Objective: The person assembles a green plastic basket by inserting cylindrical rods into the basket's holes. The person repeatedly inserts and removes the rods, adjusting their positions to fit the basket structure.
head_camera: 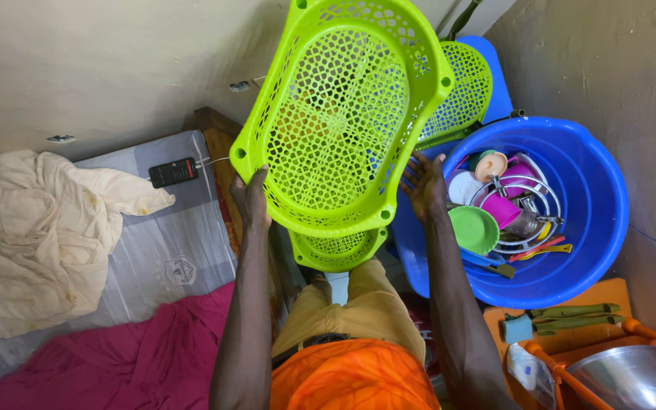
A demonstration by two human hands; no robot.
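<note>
Above the person's lap, at twelve o'clock, the left hand (250,199) is gripping the lime-green perforated plastic basket (343,121) while the right hand (424,184) is bracing it open-palmed, so it could probably tip into the round blue plastic tub (597,228) of dishes at three o'clock.

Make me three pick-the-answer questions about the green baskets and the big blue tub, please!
1. Where is the big blue tub?
A. right of the person
B. on the bed
C. on the person's lap

2. What colour is the basket held up?
A. red
B. lime green
C. white

3. How is the right hand?
A. in a fist
B. inside the tub
C. open, beside the basket's rim

Answers: 1 A, the tub sits by the right arm, full of dishes. 2 B, its mesh is lime green. 3 C, the fingers are spread; the left hand grips the other rim.
</note>
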